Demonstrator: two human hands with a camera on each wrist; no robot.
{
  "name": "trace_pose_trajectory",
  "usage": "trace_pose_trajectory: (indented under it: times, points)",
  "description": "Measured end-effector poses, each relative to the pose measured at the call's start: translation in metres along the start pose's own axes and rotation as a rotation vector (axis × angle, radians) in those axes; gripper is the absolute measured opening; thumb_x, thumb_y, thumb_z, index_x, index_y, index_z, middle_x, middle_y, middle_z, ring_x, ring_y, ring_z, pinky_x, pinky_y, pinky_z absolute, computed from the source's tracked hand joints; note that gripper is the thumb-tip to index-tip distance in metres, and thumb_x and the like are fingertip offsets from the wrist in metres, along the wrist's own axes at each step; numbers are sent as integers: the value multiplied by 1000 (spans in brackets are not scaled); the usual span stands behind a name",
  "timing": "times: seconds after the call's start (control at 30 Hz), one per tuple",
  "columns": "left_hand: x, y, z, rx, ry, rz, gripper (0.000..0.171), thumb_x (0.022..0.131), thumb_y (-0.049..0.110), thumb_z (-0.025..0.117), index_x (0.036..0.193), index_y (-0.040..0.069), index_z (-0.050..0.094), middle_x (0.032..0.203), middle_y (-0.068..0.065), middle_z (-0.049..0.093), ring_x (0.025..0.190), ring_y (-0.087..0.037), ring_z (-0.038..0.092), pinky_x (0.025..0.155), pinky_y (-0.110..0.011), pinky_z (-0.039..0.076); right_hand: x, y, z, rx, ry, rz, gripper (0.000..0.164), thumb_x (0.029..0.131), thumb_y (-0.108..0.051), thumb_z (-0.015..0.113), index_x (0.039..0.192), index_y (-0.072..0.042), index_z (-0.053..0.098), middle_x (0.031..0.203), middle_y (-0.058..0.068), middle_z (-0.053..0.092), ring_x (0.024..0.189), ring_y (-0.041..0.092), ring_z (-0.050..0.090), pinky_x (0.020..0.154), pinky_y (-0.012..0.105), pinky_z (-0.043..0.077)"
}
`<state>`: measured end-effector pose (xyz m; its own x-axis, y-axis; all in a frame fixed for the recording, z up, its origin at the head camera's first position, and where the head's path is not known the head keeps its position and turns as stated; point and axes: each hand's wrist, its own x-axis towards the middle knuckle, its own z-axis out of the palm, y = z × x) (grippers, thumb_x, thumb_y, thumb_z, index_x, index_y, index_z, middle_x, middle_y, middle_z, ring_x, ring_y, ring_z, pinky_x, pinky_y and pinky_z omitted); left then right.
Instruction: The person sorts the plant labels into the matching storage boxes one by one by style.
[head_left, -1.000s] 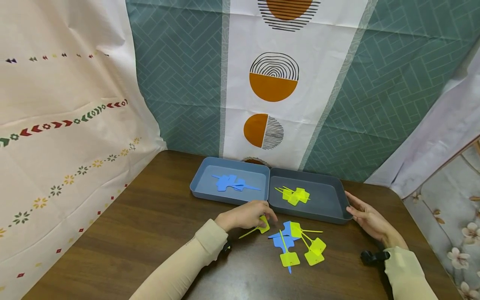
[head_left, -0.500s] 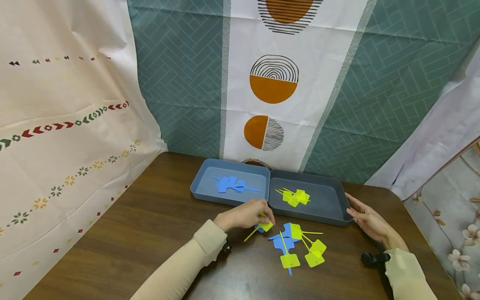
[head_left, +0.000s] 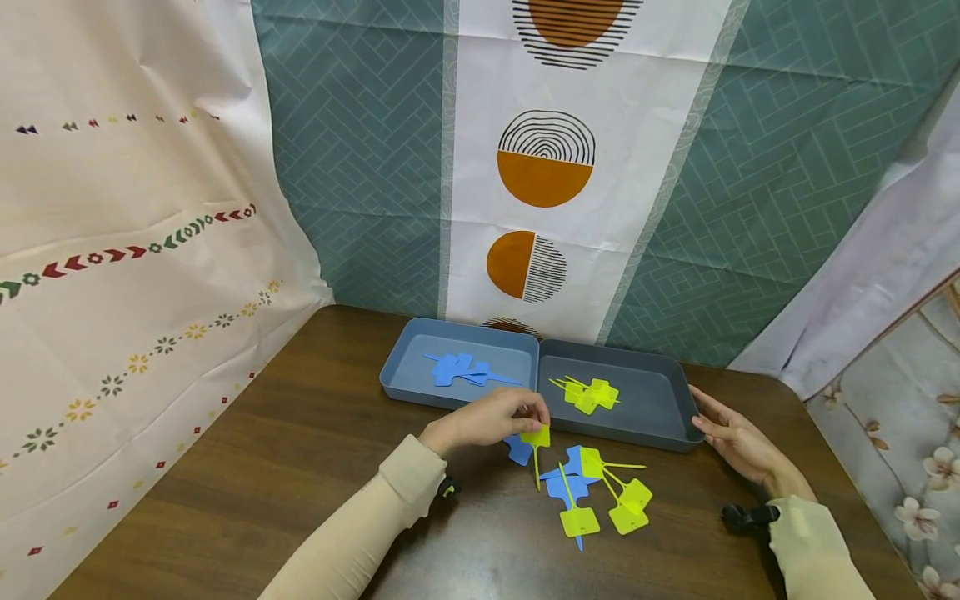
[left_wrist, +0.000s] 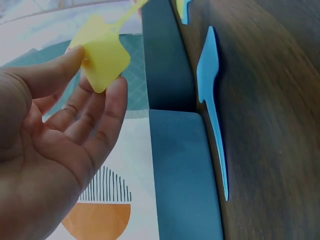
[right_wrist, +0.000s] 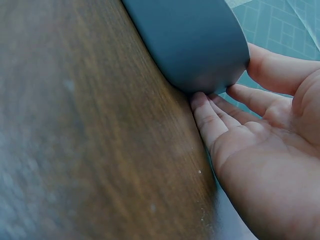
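My left hand (head_left: 487, 418) pinches a yellow T-shaped plant label (head_left: 537, 437) between thumb and fingers, its thin stem pointing down in the head view. The left wrist view shows the thumb on the broad yellow head (left_wrist: 102, 55). Beneath that hand, a blue plant label (head_left: 518, 450) lies on the table by the trays. My right hand (head_left: 742, 437) touches the right corner of the dark grey tray (head_left: 652, 404); in the right wrist view its fingertips (right_wrist: 200, 100) meet the outer wall low down and the thumb sits at the rim.
Several yellow labels (head_left: 588, 394) lie in the dark tray. Beside it, a blue-grey tray (head_left: 506, 354) holds several blue labels (head_left: 457, 368). A loose heap of yellow labels (head_left: 579, 522) and blue labels (head_left: 567, 486) lies on the wooden table (head_left: 300, 450). Curtains hang behind.
My left hand has lifted slightly with the yellow label, whose stem has swung from pointing left to pointing down. The blue label beneath has come into view. The right hand stays at the tray.
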<state>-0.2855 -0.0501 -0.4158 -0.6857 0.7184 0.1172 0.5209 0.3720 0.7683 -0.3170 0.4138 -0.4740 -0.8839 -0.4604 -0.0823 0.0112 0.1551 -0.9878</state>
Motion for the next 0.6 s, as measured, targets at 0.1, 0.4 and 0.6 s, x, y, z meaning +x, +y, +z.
trace_pose_trajectory:
  times: [0.1,0.4,0.6]
  points:
    - [0,1,-2,-18,17,-14,11,106,11,60,111,13,69,99,4,67,89,-14,63,78,-33,57,0,-1,0,-8,2,9,72,113,-12,42,168,-15,-5,169,21,-24,152,49,-17,118,69,-6]
    - [1,3,-5,25,81,18,23,107,10,58,125,7,72,107,2,69,91,-11,62,78,-24,54,0,-2,-1,-39,4,15,71,113,-13,42,168,-15,-4,169,21,-22,154,46,-11,119,69,-2]
    - [6,2,-3,33,83,6,19,106,14,62,121,12,73,102,7,68,88,-7,63,74,-27,57,0,-1,1,-19,6,9,71,113,-12,42,168,-14,-5,169,23,-21,151,51,-16,114,74,-7]
